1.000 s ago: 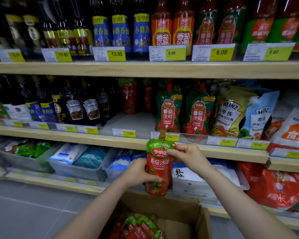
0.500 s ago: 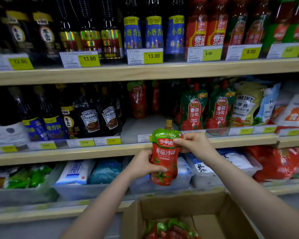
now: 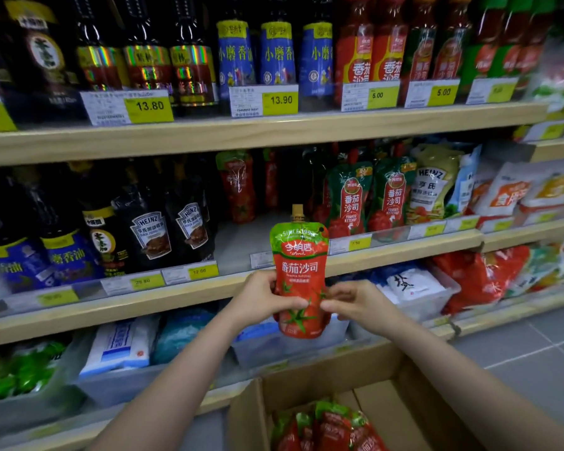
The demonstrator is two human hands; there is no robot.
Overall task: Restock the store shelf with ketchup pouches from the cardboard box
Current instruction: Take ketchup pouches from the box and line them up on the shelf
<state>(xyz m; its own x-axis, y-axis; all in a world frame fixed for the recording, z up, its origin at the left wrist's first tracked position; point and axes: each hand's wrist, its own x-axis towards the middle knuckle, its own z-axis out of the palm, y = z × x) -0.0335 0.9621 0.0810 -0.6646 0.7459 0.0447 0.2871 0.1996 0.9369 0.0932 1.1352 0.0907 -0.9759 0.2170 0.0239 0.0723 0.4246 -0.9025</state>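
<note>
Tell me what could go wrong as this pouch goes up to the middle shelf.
The ketchup pouch is held only at its lower half by the left hand and right hand, so its spouted top could flop. Pushed into the bare shelf gap, it might topple the standing green pouches beside it. It could also catch the price-tag rail.

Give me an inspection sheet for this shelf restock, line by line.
Surface: middle shelf has a bare gap beside the Heinz bottles.
Job's things: ketchup pouch upright, spout on top; more pouches in cardboard box.
Clutter: sauce bottles, Heinz bags, price tags.
Hands: left hand and right hand grip the pouch's lower half from each side.
Cables: nothing seen.
Surroundings: grey tiled floor, bins on lower shelf.
</note>
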